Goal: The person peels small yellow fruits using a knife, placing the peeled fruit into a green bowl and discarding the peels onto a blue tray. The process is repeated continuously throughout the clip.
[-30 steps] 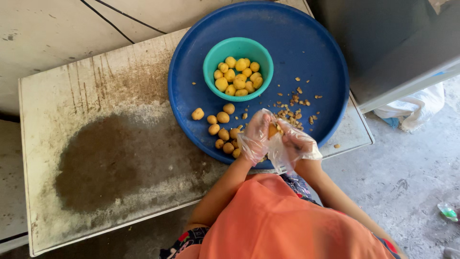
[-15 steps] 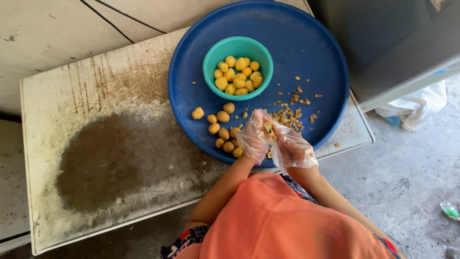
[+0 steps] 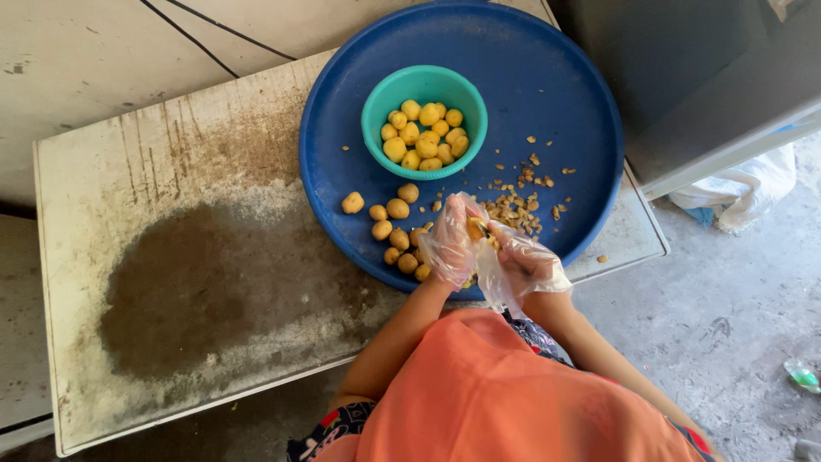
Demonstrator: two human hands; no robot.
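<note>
A big round blue tray (image 3: 564, 94) lies on a stained white table (image 3: 171, 188). In it stands a teal bowl (image 3: 375, 111) full of small peeled yellow potatoes (image 3: 423, 137). Several unpeeled small potatoes (image 3: 389, 218) lie loose on the tray's near side, beside a scatter of brown peel scraps (image 3: 522, 205). Both my hands wear thin clear plastic gloves. My left hand (image 3: 449, 244) grips one small potato (image 3: 475, 228) over the tray's near rim. My right hand (image 3: 522, 265) is pressed against that same potato, its fingers closed; whether it holds a tool is hidden.
A dark wet stain (image 3: 180, 291) covers the table's left middle. A grey cabinet (image 3: 718, 77) stands at the right, with a white plastic bag (image 3: 735, 192) at its foot on the concrete floor (image 3: 727, 325). A small green bottle (image 3: 802, 375) lies at the far right.
My hands have stayed together over the tray's near edge, shifting slightly as they work the potato. The bowl and loose potatoes have not moved.
</note>
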